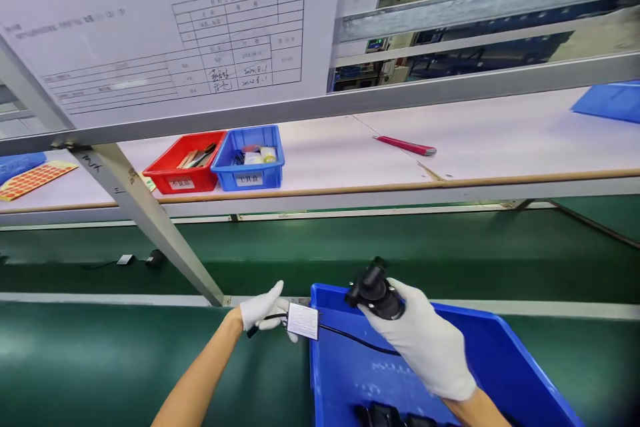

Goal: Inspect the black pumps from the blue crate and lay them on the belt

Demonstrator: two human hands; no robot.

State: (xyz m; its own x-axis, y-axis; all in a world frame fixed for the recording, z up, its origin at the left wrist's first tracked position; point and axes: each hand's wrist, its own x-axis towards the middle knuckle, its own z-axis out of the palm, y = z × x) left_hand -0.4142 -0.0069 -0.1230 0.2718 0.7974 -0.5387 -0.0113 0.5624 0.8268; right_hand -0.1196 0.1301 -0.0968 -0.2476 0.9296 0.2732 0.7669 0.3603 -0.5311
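Observation:
My right hand (423, 337), in a white glove, is closed round a black plastic device (377, 293) with a rounded body, slightly blurred; its exact kind does not show. It is above the blue bin (345, 367). A black cable (355, 337) runs below that hand to a white label (303, 321) with small print. My left hand (267, 310), also white-gloved, holds the cable beside the label at the bin's left edge, thumb raised. Some of its fingers are hidden behind the label. Several black parts (383, 413) lie in the bottom of the bin.
A green conveyor belt (125, 360) runs beneath. On the shelf above are a red box (183, 177), a blue box (250, 177) and a red knife-like tool (406, 145). A slanted metal post (155, 227) stands left. A small labelled part (125, 259) lies on the far belt.

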